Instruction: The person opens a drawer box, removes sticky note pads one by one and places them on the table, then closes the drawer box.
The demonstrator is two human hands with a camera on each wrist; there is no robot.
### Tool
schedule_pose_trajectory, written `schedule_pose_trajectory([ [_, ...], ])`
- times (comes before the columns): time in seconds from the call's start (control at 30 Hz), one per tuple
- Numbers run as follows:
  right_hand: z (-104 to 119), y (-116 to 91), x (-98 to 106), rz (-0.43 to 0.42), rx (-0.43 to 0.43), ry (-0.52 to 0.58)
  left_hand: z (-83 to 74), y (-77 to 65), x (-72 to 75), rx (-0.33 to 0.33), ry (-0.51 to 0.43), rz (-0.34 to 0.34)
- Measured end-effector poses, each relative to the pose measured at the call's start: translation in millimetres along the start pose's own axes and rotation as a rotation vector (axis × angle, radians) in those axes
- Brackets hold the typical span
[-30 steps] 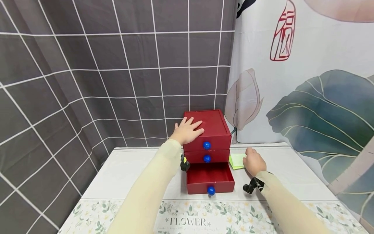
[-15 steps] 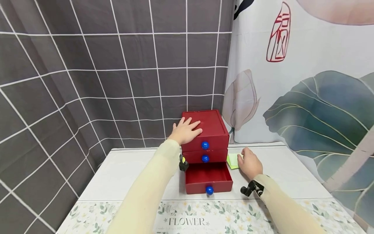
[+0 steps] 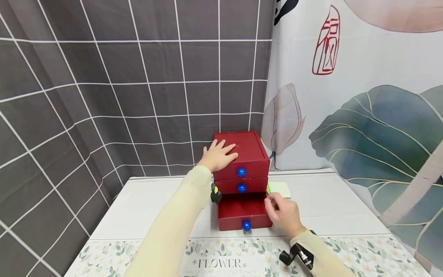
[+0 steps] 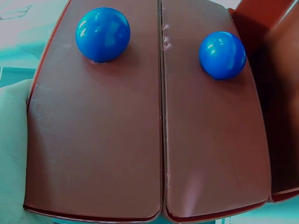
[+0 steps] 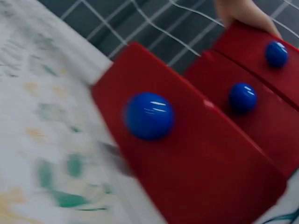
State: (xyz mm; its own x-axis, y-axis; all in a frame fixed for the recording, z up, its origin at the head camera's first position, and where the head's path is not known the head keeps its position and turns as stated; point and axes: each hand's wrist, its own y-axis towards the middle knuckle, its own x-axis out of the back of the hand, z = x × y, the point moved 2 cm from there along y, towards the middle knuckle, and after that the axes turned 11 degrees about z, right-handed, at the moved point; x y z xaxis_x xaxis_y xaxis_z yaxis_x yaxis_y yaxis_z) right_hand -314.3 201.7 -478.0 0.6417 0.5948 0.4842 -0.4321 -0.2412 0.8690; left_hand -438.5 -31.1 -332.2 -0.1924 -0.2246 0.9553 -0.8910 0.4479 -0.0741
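Observation:
My left hand [image 3: 218, 157] rests with spread fingers on top of a red drawer cabinet [image 3: 247, 144] with blue round knobs. Two upper drawers are closed, and the bottom drawer [image 3: 245, 221] is pulled out with a bare inside. My right hand [image 3: 284, 214] is at the right side of this drawer, thumb and fingers curled together. A thin green sticky note [image 3: 268, 188], seen nearly edge-on, rises from its fingertips. Behind it a pale yellow-green sticky note [image 3: 281, 189] lies on the table. In the right wrist view the bottom drawer's blue knob [image 5: 149, 116] is close by.
A white table cover [image 3: 166, 204] has a flowered front border with the word FLOWER. Behind stand a dark grey checked curtain [image 3: 155, 96] and a white curtain [image 3: 304, 46] with leaf and petal prints.
My right hand has moved from the notes toward me and left, to the open drawer, with the green sticky note at its fingertips. The pale note and the left hand stay in place.

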Motion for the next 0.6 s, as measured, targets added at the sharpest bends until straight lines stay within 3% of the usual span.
schedule_pose_trajectory([
  [0.17, 21.7, -7.4, -7.8, 0.071, 0.233, 0.009, 0.0, -0.4, 0.2, 0.003, 0.0, 0.003],
  [0.33, 34.3, -13.9, -14.5, 0.178, 0.368, 0.025, -0.4, -0.1, 0.6, 0.005, 0.006, 0.005],
  [0.6, 43.8, -21.9, -22.3, 0.443, 0.361, -0.024, -0.4, -1.6, 2.0, 0.003, -0.004, 0.013],
])
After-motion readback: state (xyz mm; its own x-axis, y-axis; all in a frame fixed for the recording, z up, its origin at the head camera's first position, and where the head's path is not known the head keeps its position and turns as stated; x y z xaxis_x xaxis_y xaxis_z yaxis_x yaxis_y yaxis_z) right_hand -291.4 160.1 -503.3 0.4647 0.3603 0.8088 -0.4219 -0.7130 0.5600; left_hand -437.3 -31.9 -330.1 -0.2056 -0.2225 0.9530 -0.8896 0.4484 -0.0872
